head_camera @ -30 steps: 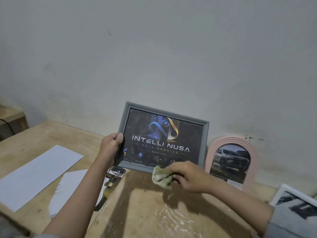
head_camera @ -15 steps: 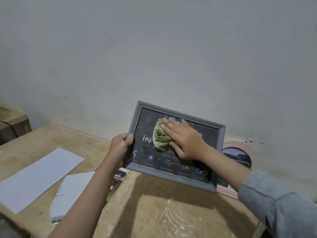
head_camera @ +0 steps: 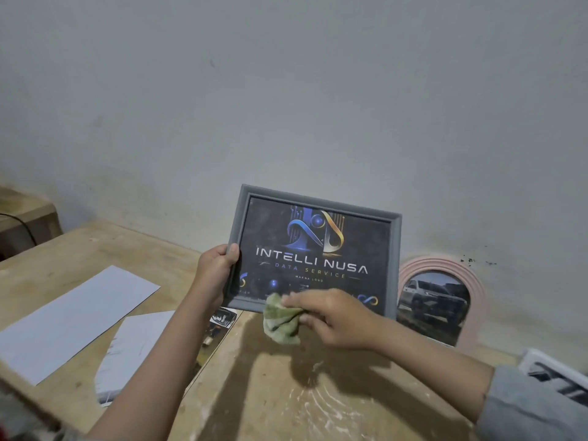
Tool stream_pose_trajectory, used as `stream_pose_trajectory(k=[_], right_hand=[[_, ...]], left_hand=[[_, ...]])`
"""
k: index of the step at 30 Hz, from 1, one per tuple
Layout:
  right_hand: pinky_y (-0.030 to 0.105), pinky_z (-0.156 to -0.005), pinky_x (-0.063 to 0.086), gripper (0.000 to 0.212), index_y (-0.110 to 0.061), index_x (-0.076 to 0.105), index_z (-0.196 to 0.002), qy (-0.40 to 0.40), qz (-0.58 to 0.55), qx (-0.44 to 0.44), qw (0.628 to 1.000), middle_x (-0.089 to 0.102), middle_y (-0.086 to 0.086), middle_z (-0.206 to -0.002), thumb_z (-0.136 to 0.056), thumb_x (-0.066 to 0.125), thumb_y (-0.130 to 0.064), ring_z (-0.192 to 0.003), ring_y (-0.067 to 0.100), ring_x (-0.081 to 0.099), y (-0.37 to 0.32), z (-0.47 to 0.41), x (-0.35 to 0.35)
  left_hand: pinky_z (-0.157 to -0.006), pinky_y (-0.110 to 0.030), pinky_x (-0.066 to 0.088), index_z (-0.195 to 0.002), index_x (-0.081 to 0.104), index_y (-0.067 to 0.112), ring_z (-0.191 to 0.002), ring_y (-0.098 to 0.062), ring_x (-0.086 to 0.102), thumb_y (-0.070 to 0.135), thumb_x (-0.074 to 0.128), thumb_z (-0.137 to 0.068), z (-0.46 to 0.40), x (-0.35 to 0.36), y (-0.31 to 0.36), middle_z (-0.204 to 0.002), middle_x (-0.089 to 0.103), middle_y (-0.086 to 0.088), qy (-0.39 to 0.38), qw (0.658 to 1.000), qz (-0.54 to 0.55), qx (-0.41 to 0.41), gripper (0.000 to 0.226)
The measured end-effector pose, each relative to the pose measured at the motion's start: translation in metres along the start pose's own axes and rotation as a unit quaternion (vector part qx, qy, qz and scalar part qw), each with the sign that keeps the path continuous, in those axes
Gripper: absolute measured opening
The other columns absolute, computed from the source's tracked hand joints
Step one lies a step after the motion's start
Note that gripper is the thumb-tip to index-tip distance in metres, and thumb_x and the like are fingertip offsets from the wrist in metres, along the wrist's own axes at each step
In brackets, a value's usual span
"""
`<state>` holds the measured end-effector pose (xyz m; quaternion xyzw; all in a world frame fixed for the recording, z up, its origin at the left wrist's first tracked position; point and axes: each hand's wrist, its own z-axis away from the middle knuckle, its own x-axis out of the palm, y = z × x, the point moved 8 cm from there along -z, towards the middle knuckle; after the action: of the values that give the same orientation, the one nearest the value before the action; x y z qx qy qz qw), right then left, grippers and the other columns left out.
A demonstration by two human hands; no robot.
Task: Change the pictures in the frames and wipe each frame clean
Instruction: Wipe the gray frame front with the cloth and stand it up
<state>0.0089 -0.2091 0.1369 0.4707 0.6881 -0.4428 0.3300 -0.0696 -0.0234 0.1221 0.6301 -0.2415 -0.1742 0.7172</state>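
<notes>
A pale, stained plaster wall [head_camera: 286, 90] is seen across the upper half of the view, and a worn light wooden tabletop [head_camera: 270, 393] fills the lower half. A rectangular grey picture frame [head_camera: 396, 249] holding a dark print lettered "INTELLI NUSA DATA SERVICE" is held upright at the centre, tilted slightly, above the table's far edge. At 9 o'clock from it, a long white sheet of paper [head_camera: 70, 323] is laid flat, with a second white sheet [head_camera: 133, 351] just beside it towards 7 o'clock, and a small printed photo [head_camera: 219, 326] lies partly under the forearm. At 3 o'clock from the grey frame, a pink arched frame [head_camera: 477, 300] with a picture of a white car is leaned against the wall. At 4 o'clock, by the picture's edge, the corner of a white frame [head_camera: 553, 370] is seen. The grey frame's left edge is gripped by the left hand [head_camera: 214, 272], thumb curled over the front. A crumpled green cloth [head_camera: 281, 323] is pinched by the right hand [head_camera: 337, 319] at the frame's bottom edge, at 6 o'clock
</notes>
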Motion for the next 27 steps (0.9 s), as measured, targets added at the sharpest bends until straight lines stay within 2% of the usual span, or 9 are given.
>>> stream_pose_trajectory(k=[2,5,7,9,12,16,22,25,27], right_hand=[[0.042,-0.093,0.051,0.043,-0.003,0.060,-0.124,0.072,0.049,-0.044,0.995,0.061,0.012,-0.128,-0.085,0.045,-0.010,-0.120,0.024,0.056,-0.005,-0.012,-0.031],[0.048,-0.105,0.039,0.058,-0.002,0.053,-0.132,0.166,0.190,-0.049,0.966,0.048,0.017,-0.140,-0.075,0.038,0.000,-0.131,0.032,0.044,0.008,-0.033,-0.078],[0.052,-0.102,0.039,0.064,-0.004,0.048,-0.137,0.158,0.288,-0.026,0.944,0.042,0.016,-0.145,-0.073,0.040,-0.001,-0.134,0.036,0.039,0.022,-0.046,-0.090],[0.053,-0.102,0.038,0.063,-0.007,0.044,-0.140,0.125,0.327,-0.003,0.937,0.037,0.015,-0.148,-0.077,0.040,-0.008,-0.136,0.034,0.037,0.036,-0.053,-0.086],[0.050,-0.105,0.034,0.064,-0.005,0.042,-0.141,0.099,0.307,-0.018,0.946,0.037,0.016,-0.149,-0.077,0.042,-0.012,-0.136,0.033,0.037,0.038,-0.047,-0.063],[0.047,-0.102,0.038,0.067,-0.005,0.047,-0.137,0.097,0.280,-0.025,0.955,0.040,0.016,-0.146,-0.071,0.043,-0.009,-0.133,0.033,0.042,0.028,-0.029,-0.032],[0.048,-0.099,0.045,0.062,-0.009,0.043,-0.137,0.055,0.206,-0.051,0.976,0.044,0.013,-0.144,-0.076,0.042,-0.006,-0.132,0.029,0.043,0.011,0.000,0.011],[0.044,-0.103,0.043,0.064,-0.010,0.047,-0.136,0.016,0.131,-0.052,0.990,0.045,0.009,-0.144,-0.073,0.044,0.000,-0.133,0.023,0.043,0.006,0.011,0.025],[0.039,-0.103,0.044,0.059,-0.011,0.055,-0.131,0.004,0.049,-0.015,0.999,0.052,0.005,-0.139,-0.075,0.043,0.001,-0.130,0.015,0.046,0.004,0.010,0.023]], left_hand=[[-0.032,-0.017,0.035,-0.068,0.050,0.010,-0.048,-0.022,0.050,0.016,0.047,-0.099,0.003,0.003,0.004,-0.038,0.050,0.005,0.001,1.000,0.012,-0.006,0.032],[-0.033,-0.018,0.037,-0.069,0.050,0.010,-0.039,-0.017,0.051,0.017,0.047,-0.100,0.005,0.007,0.007,-0.038,0.048,0.006,-0.014,1.000,0.007,-0.003,0.031],[-0.035,-0.020,0.040,-0.071,0.054,0.007,-0.037,-0.015,0.051,0.016,0.046,-0.100,0.006,0.012,0.008,-0.041,0.052,0.004,-0.035,0.999,-0.005,0.010,0.031],[-0.035,-0.020,0.039,-0.072,0.057,0.006,-0.037,-0.015,0.051,0.016,0.046,-0.100,0.008,0.016,0.008,-0.044,0.055,0.001,-0.049,0.999,-0.007,0.021,0.031],[-0.034,-0.020,0.037,-0.072,0.056,0.006,-0.039,-0.018,0.049,0.015,0.047,-0.099,0.007,0.016,0.007,-0.045,0.053,-0.001,-0.048,0.999,-0.002,0.027,0.031],[-0.035,-0.021,0.039,-0.074,0.058,0.007,-0.041,-0.018,0.053,0.016,0.048,-0.099,0.006,0.011,0.001,-0.046,0.055,0.000,-0.036,0.999,-0.004,0.017,0.028],[-0.030,-0.017,0.032,-0.071,0.055,0.008,-0.030,-0.014,0.047,0.017,0.048,-0.099,0.010,0.008,-0.001,-0.042,0.050,-0.001,-0.014,1.000,-0.010,0.005,0.030],[-0.031,-0.019,0.033,-0.069,0.054,0.009,-0.032,-0.016,0.044,0.017,0.048,-0.099,0.008,0.004,0.001,-0.042,0.049,-0.001,0.001,1.000,-0.008,0.003,0.032],[-0.034,-0.020,0.035,-0.069,0.055,0.009,-0.037,-0.019,0.045,0.018,0.049,-0.099,0.005,0.001,0.001,-0.040,0.050,0.001,0.012,1.000,-0.008,0.000,0.031]])
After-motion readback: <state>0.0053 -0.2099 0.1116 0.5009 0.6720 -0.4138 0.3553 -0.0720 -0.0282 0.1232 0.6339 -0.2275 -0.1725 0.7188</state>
